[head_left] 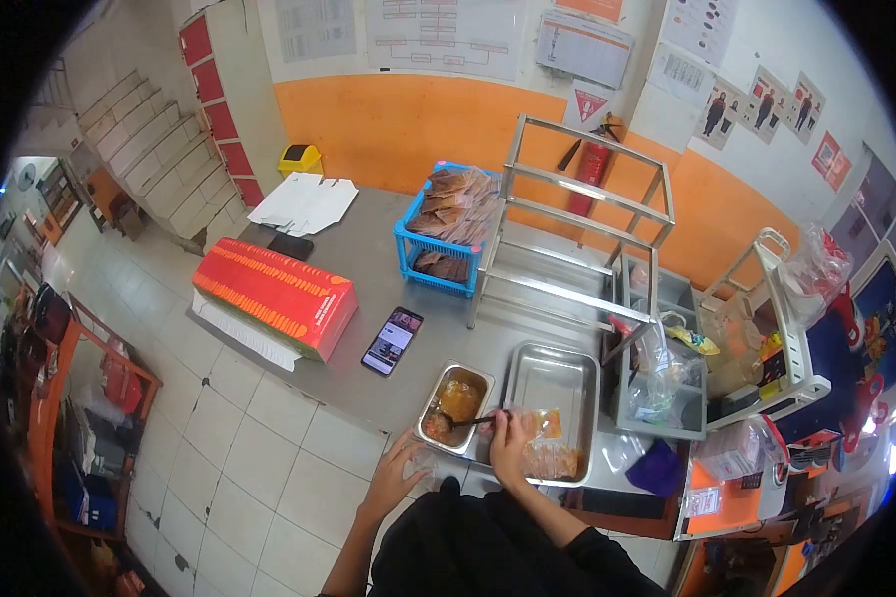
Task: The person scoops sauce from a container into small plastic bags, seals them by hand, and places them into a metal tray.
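A small steel container [484, 382] holds an orange-brown sauce or liquid, with the bowl of a black ladle [460, 424] dipped in its near part. My right hand [509, 448] is closed round the ladle's handle, over the left side of a larger steel tray [552, 362]. Filled clear packets [553, 460] lie in the near half of that tray. Beside the small container's near left corner is my left hand [398, 471], its fingers apart and curved next to some clear plastic [426, 466].
A phone [392, 341] and a red box [275, 295] lie to the left. Blue baskets [440, 271] of brown packets stand behind, beside a metal rack [587, 187]. Grey bins [667, 383] and a purple cloth [655, 468] are at the right.
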